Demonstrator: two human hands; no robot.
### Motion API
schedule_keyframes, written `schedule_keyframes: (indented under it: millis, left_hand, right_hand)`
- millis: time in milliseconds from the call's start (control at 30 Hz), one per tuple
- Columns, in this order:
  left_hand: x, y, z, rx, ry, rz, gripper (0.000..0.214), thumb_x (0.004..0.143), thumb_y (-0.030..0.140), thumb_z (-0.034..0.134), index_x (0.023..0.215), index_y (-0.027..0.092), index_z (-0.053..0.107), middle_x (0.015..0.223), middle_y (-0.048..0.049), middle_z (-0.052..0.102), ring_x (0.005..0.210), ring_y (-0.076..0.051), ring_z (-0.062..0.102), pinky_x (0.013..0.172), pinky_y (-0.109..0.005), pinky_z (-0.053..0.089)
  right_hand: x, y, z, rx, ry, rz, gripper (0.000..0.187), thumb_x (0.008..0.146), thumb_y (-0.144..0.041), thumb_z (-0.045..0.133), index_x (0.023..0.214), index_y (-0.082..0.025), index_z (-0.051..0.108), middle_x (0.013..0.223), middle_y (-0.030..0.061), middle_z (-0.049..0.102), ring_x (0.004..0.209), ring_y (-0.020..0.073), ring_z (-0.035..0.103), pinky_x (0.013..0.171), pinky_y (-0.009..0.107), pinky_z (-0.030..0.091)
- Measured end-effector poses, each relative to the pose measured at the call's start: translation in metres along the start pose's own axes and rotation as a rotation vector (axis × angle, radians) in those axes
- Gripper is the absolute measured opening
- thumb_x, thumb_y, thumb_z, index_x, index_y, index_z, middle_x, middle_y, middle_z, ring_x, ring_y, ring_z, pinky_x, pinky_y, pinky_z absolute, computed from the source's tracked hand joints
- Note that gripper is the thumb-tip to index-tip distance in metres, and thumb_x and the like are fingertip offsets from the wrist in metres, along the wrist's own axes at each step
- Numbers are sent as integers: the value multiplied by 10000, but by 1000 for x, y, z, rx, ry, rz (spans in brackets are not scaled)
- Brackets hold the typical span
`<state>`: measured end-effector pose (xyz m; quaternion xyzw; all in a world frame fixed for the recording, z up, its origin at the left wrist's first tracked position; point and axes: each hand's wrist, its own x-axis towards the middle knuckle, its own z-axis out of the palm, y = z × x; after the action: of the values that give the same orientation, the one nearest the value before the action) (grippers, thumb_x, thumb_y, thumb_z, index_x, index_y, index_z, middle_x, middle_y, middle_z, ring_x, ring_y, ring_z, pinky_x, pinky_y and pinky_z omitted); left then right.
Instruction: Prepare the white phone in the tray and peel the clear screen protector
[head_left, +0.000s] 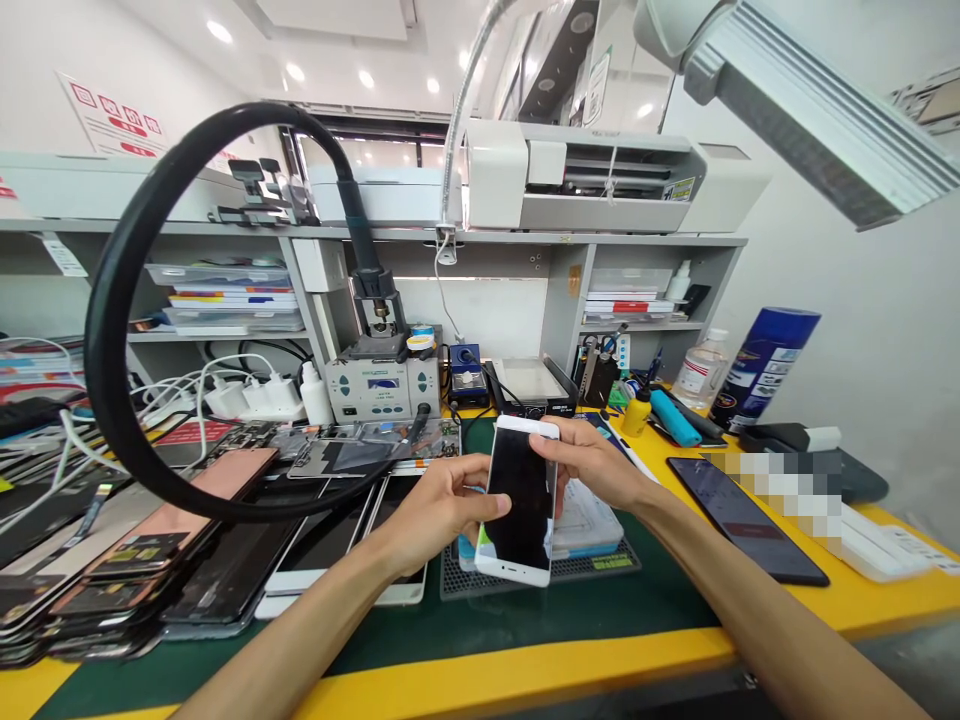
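A white smartphone (520, 500) with a dark screen stands tilted upright above the green mat (570, 620), held between both hands. My left hand (439, 505) grips its left edge with the thumb across the lower screen. My right hand (592, 462) pinches its upper right edge near the top. Under the phone lies a white-and-blue tray (589, 525) on a dark ridged pad (600, 563).
Piles of phone screens and panels (172, 560) cover the left of the bench. A black hose (120, 300) loops from a hot-air station (382, 385). A dark phone (742, 520), a blue spray can (765, 365), bottles and tools sit on the right. Shelves run behind.
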<state>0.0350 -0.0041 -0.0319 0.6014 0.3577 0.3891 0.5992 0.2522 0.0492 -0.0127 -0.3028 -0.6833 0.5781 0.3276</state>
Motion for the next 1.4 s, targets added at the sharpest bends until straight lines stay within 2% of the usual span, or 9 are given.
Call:
schedule_keyframes:
  millis: [300,400,500,600,800,967,1167,1300,1400]
  left_hand:
    - [2,-4,-3,-35,6,-6,397,786,305,781,1151,165,712,872,-51,649,644,-114,542,536,-222,375]
    - [1,-3,-3,-38,18,0,397,775,296,790,1140,158,715,870,-47,655,629,-105,533,528,-216,369]
    - [2,-1,-4,-87,35,-24,437,733,283,819,1138,159,711,856,-39,654,645,-125,565,534,-227,394]
    - [2,-1,-6,-99,50,-40,459,721,296,826,1145,165,709,848,-40,654,686,-158,597,572,-253,436]
    - [4,-6,-10,-86,38,-40,430,749,319,816,1136,166,706,850,-45,654,745,-196,642,592,-273,453]
    - [4,-5,-10,-84,24,-31,415,749,329,825,1111,162,711,878,-55,667,774,-210,660,598,-276,453]
    - [4,-6,-10,-69,22,-15,411,767,319,804,1132,158,706,872,-58,662,746,-199,648,574,-266,436]
    - [4,-5,-10,-61,22,-18,408,767,295,796,1140,157,707,866,-58,658,723,-179,620,552,-251,404]
    - [3,-3,-8,-52,29,-12,397,774,277,790,1146,165,708,846,-38,645,686,-141,575,545,-234,373]
  right_hand:
    - [3,5,-8,79,-60,11,449,896,-637,562,808,-196,576,564,28,682,457,223,674,400,315,559]
    - [3,4,-12,121,-121,-1,453,930,-618,522,897,-172,597,629,47,697,499,220,690,415,315,576]
    - [1,0,-11,51,-159,-36,405,870,-484,700,1087,-175,555,844,57,728,631,211,727,466,289,598]
    - [-1,-3,-8,-23,-146,-68,536,788,-384,810,1184,-183,509,960,62,719,707,205,733,510,281,615]
    - [-1,-2,-8,8,-153,-50,476,893,-407,698,1248,-142,525,699,27,728,551,189,716,499,280,607]
    - [1,-1,-11,73,-157,-8,434,907,-430,676,1201,-143,536,681,59,749,537,225,737,448,261,582]
    - [3,5,-14,117,-150,-12,288,941,-452,621,973,-171,567,695,65,744,540,237,744,416,247,557]
    - [4,6,-14,127,-120,-8,370,948,-528,569,940,-158,581,672,85,739,525,238,733,417,266,560]
    - [5,5,-14,132,-106,0,513,962,-618,463,983,-125,606,630,97,718,511,239,717,427,294,566]
